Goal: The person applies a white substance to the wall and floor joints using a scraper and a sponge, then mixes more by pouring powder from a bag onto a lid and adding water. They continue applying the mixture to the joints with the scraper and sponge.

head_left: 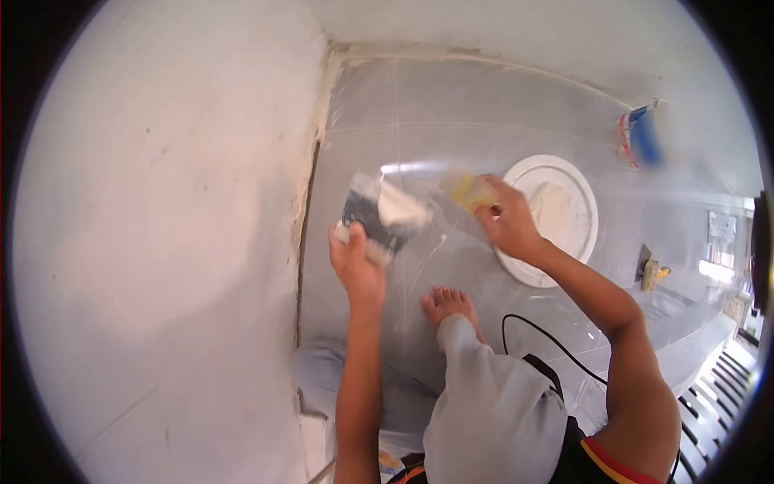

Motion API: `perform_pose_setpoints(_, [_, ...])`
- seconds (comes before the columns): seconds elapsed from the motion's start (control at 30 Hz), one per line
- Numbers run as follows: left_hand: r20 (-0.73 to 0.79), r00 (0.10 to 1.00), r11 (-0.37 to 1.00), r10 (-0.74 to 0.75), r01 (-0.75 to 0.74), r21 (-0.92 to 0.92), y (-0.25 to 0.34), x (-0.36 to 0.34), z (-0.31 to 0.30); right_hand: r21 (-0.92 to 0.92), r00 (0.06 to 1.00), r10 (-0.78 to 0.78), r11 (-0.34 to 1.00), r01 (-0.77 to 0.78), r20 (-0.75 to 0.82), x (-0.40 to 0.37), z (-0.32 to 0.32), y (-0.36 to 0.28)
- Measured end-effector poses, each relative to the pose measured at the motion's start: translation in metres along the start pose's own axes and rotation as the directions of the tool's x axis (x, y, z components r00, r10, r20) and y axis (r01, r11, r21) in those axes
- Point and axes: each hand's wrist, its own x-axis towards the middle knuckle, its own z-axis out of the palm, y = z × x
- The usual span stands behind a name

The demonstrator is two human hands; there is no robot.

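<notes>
My left hand point(357, 266) is closed on the near left edge of a flat, dark-faced board point(363, 211), its thumb on top. A mound of white putty point(401, 207) lies on the board. To the right, my right hand point(513, 224) grips a yellowish putty scraper point(468, 192), blurred by motion, its blade pointing left toward the board but apart from it. Below and beyond my right hand, a round white lid point(591, 202) rests on the grey floor, with a patch of whitish putty point(552, 208) on it.
A white wall point(177, 202) rises on the left, with a rough seam along the floor. A blue-and-white bucket point(641, 137) stands at the upper right. A yellow-handled putty knife point(651, 276) lies right of the lid. A black cable point(556, 343) curves near my bare foot point(451, 305).
</notes>
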Motion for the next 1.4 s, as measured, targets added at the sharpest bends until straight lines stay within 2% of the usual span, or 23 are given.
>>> perform_pose_setpoints(0.03, [0.049,0.977,0.962,0.210,-0.215,0.168,0.000,-0.002,0.000,0.431,0.934,0.355,0.836,-0.340,0.047,-0.003,0.004,-0.007])
perform_pose_setpoints(0.07, [0.041,0.943,0.918,0.330,-0.331,0.217,-0.005,-0.001,0.004,0.454,0.934,0.350,0.823,-0.341,0.069,-0.004,0.007,-0.017])
perform_pose_setpoints(0.1, [0.043,0.939,0.908,0.340,-0.340,0.244,-0.007,-0.006,0.004,0.761,0.889,0.424,0.515,-0.394,0.173,-0.002,0.006,-0.029])
perform_pose_setpoints(0.13, [0.063,0.904,0.836,0.422,-0.416,0.358,-0.010,-0.008,0.005,0.917,0.843,0.448,0.110,-0.383,0.298,-0.001,0.006,-0.035])
perform_pose_setpoints(0.17, [0.096,0.864,0.750,0.494,-0.480,0.455,-0.014,-0.007,0.005,0.922,0.847,0.443,0.099,-0.374,0.296,0.001,0.012,-0.038])
perform_pose_setpoints(0.2, [0.133,0.833,0.649,0.538,-0.510,0.564,-0.016,-0.008,0.004,0.923,0.814,0.456,-0.043,-0.382,0.358,0.004,0.019,-0.041])
perform_pose_setpoints(0.23, [0.144,0.835,0.650,0.531,-0.511,0.562,-0.017,-0.008,0.001,0.907,0.781,0.463,-0.180,-0.380,0.419,0.005,0.021,-0.040])
perform_pose_setpoints(0.27, [0.457,0.713,0.370,0.532,-0.681,0.631,-0.016,-0.005,-0.002,0.912,0.781,0.471,-0.179,-0.369,0.409,0.006,0.024,-0.031])
perform_pose_setpoints(0.3, [0.725,0.545,0.069,0.421,-0.816,0.574,-0.011,-0.002,-0.002,0.896,0.832,0.332,-0.171,-0.410,0.444,0.011,0.029,-0.018])
perform_pose_setpoints(0.33, [0.729,0.565,0.005,0.386,-0.792,0.610,-0.001,0.000,-0.002,0.880,0.862,0.185,-0.154,-0.450,0.473,0.016,0.028,-0.011])
perform_pose_setpoints(0.37, [0.734,0.557,0.013,0.389,-0.799,0.601,0.006,0.008,-0.011,0.886,0.866,0.192,-0.145,-0.441,0.462,0.024,0.023,-0.007])
perform_pose_setpoints(0.43, [0.700,0.652,-0.036,0.291,-0.724,0.689,0.015,0.018,-0.033,0.952,0.932,0.195,-0.054,-0.301,0.306,0.046,0.012,-0.003])
perform_pose_setpoints(0.5, [0.473,0.829,0.103,0.297,-0.520,0.848,0.027,0.009,-0.047,0.990,0.900,0.428,0.068,-0.124,0.083,0.090,0.002,0.023])
perform_pose_setpoints(0.57, [0.070,0.984,0.314,0.162,-0.119,0.942,0.036,-0.002,-0.069,0.975,0.806,0.584,0.220,-0.043,-0.096,0.144,-0.007,0.070])
perform_pose_setpoints(0.63, [0.050,0.974,0.394,0.220,-0.136,0.909,0.033,-0.007,-0.092,0.946,0.719,0.669,0.319,-0.048,-0.189,0.186,-0.014,0.108])
perform_pose_setpoints(0.7, [0.006,0.963,0.467,0.270,-0.137,0.873,0.025,-0.011,-0.119,0.959,0.648,0.729,0.285,0.007,-0.221,0.220,-0.019,0.131])
perform_pose_setpoints(0.77, [0.083,0.914,0.440,0.398,-0.270,0.856,0.017,-0.012,-0.142,0.968,0.619,0.758,0.249,0.017,-0.206,0.245,-0.025,0.139])
perform_pose_setpoints(0.83, [0.016,0.926,0.493,0.377,-0.215,0.843,0.016,-0.017,-0.144,0.975,0.597,0.778,0.218,0.032,-0.194,0.271,-0.034,0.144])
perform_pose_setpoints(0.9, [-0.134,0.960,0.539,0.246,-0.021,0.842,0.019,-0.021,-0.146,0.990,0.553,0.822,0.132,0.046,-0.135,0.286,-0.041,0.147])
perform_pose_setpoints(1.07, [-0.062,0.963,0.537,0.264,-0.094,0.838,0.013,-0.013,-0.150,0.994,0.556,0.831,-0.075,0.075,0.021,0.311,-0.068,0.149])
perform_pose_setpoints(1.13, [-0.043,0.962,0.540,0.271,-0.115,0.834,0.014,-0.012,-0.148,0.995,0.576,0.816,-0.021,0.092,-0.036,0.304,-0.072,0.141])
perform_pose_setpoints(1.23, [-0.129,0.954,0.645,0.271,-0.080,0.760,0.011,-0.013,-0.143,0.978,0.619,0.758,0.161,0.130,-0.207,0.274,-0.079,0.117])
perform_pose_setpoints(1.4, [-0.139,0.954,0.677,0.264,-0.081,0.731,0.014,-0.013,-0.148,0.952,0.539,0.784,0.257,0.166,-0.306,0.229,-0.112,0.133])
